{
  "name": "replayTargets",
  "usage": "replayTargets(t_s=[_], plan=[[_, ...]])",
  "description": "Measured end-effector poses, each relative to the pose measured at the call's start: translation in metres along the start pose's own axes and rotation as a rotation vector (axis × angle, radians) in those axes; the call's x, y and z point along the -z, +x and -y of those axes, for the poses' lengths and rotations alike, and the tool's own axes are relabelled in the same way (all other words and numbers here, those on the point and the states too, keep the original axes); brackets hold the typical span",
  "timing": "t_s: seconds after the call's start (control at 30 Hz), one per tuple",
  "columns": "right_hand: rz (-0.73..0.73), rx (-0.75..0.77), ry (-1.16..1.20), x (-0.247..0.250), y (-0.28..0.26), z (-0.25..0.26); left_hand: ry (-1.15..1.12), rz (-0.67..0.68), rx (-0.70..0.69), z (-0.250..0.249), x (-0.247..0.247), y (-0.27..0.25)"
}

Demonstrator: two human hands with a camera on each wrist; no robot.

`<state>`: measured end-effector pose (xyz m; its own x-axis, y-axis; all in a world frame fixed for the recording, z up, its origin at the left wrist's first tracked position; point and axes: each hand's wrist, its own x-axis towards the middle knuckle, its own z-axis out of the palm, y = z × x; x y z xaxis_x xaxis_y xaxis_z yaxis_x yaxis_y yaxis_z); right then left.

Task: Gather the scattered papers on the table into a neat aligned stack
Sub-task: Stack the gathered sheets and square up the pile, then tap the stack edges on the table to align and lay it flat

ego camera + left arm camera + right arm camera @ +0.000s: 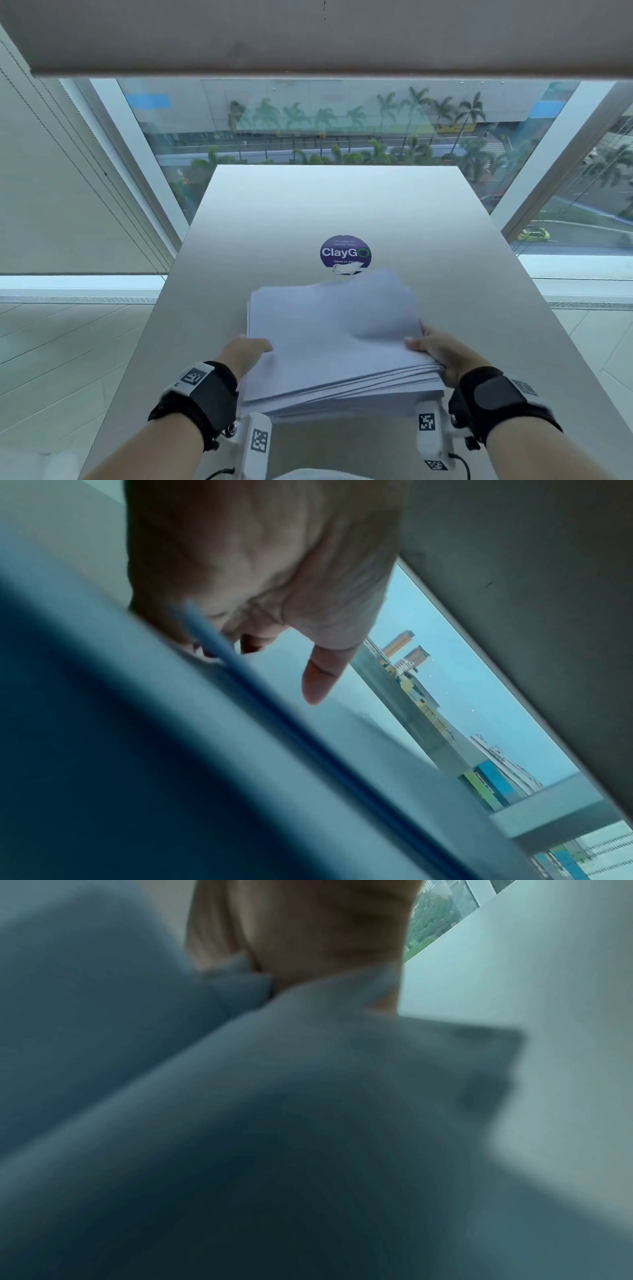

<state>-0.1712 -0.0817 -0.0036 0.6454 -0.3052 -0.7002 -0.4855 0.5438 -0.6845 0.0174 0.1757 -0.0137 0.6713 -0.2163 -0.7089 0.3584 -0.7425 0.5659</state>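
Both hands' (245,353) fingers under blurred papers (335,342).

Head view looks down; wrist views crowd the papers (335,342).

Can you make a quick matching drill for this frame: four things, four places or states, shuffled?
Things:
1. papers
2. left hand
3. right hand
4. sticker

Places or states:
a. grips the stack's right edge
b. stuck on the table, just beyond the stack
c. held between both hands, near edges fanned, not yet flush
d. grips the stack's left edge

Pairs: 1-c, 2-d, 3-a, 4-b
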Motion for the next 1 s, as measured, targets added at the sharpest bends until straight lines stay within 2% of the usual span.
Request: replayTargets(t_s=[0.17,0.3,0.37,0.5,0.63,0.83,1.0], plan=[[0.121,0.216,0.087,0.009,-0.001,-0.003,-0.331,0.174,-0.002,0.009,0.01,-0.005],[0.098,0.382,-0.019,0.007,-0.01,0.017,-0.54,0.314,-0.155,0.009,0.018,-0.013],[0.039,0.472,-0.109,0.005,-0.013,0.026,-0.571,0.247,-0.233,0.002,0.018,-0.017],[-0.17,0.581,-0.289,0.001,-0.013,0.033,-0.575,0.04,-0.43,-0.018,0.013,-0.03],[-0.27,0.717,-0.209,-0.004,-0.017,0.035,-0.578,-0.077,-0.593,-0.033,0.012,-0.045],[-0.291,0.772,-0.181,-0.005,-0.024,0.025,-0.596,-0.135,-0.662,-0.029,0.005,-0.046],[-0.21,0.707,-0.117,-0.006,-0.03,0.009,-0.591,-0.119,-0.673,-0.02,-0.001,-0.048]])
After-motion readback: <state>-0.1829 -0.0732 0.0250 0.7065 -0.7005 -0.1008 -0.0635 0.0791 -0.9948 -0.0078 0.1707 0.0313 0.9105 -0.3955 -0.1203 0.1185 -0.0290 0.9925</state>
